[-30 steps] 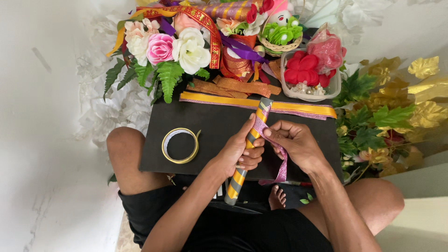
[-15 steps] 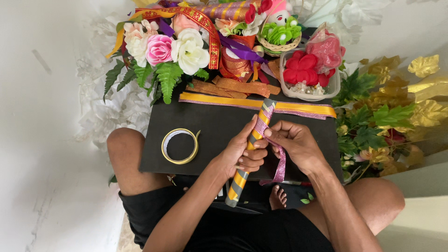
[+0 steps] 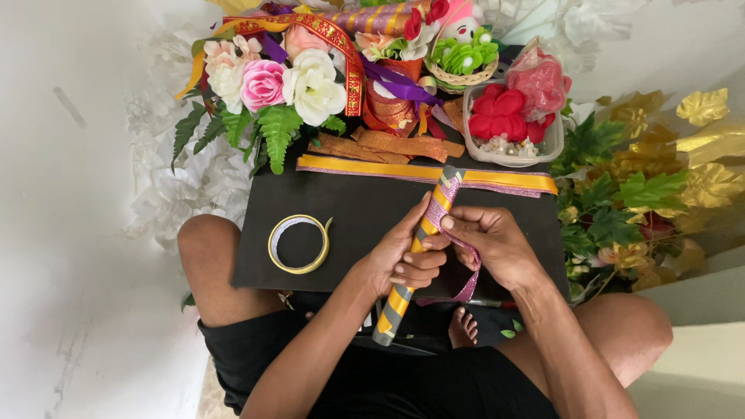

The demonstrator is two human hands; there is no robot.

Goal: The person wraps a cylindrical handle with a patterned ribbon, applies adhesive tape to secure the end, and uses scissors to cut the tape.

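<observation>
Head view: seated person wrapping a striped stick over a black board.
Black board [image 3: 349, 202] spans the lap at centre frame; artificial flowers [image 3: 268, 81] crowd the upper left. Left hand [image 3: 400, 260] grips the yellow-and-grey stick [image 3: 415, 256], tilted across centre. Right hand [image 3: 493, 244] pinches pink ribbon [image 3: 469, 283] against it. Tape roll [image 3: 299, 244] lies left of centre.

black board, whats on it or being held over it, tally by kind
On or over the black board:
tape roll: 1
striped stick, gripped by the left hand: 1
pink ribbon, pinched by the right hand: 1
long yellow and purple ribbon strip at the far edge: 1
Total: 4
</observation>
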